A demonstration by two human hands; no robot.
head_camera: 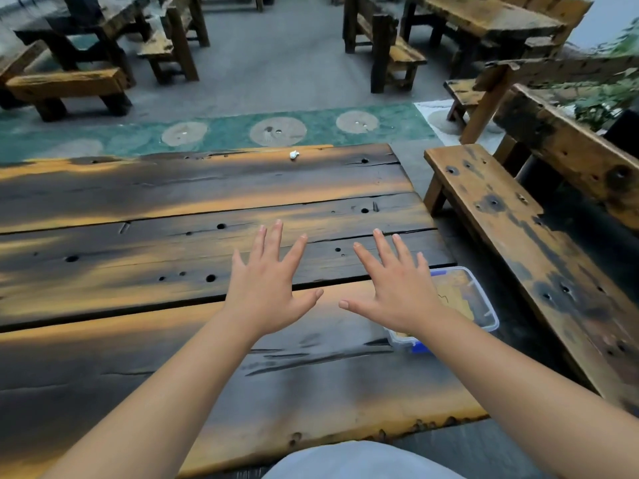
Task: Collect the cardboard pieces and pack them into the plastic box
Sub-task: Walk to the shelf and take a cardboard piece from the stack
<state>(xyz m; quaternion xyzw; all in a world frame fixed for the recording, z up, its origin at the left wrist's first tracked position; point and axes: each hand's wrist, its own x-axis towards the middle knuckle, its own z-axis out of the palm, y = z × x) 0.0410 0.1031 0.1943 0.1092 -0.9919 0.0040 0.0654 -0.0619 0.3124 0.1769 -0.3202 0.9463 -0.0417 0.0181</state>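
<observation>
Left hand [268, 288] and right hand [397, 292] spread flat, empty, above table [138, 209], plastic box [484, 305] beside right

A clear plastic box [484, 305] with blue clips was set at the right edge of the wooden table, near the front, partly hidden behind an arm. Flat brown cardboard pieces [456, 292] were seen lying inside it through the clear wall. No lid could be made out.
</observation>
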